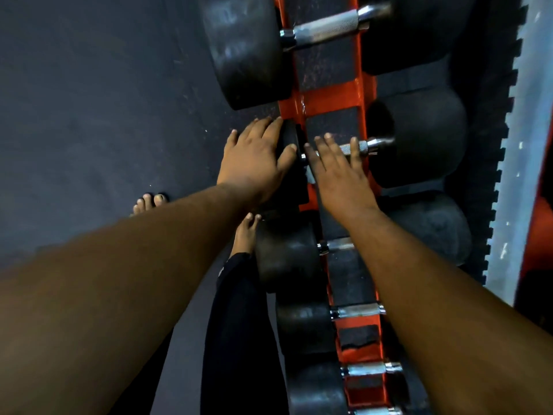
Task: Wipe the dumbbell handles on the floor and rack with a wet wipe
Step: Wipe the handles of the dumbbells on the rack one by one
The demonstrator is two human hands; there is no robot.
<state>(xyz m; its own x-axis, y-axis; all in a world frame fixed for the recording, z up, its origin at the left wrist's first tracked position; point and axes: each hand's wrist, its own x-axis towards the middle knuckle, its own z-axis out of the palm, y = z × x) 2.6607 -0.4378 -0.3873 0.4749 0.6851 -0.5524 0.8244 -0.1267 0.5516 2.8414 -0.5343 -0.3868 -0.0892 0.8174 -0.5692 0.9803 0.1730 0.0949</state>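
Head view: knurled chrome dumbbell handle (pixel 356 147), black ends.

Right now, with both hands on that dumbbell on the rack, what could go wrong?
1. The left hand lies flat on the near head of the dumbbell; if it rolls on the red rack, fingers could get pinched against the frame.
2. Bare feet stand right below the rack's edge, so a slipped weight could land on them.
3. No wet wipe shows clearly under the right hand on the handle, so the wipe may miss it.
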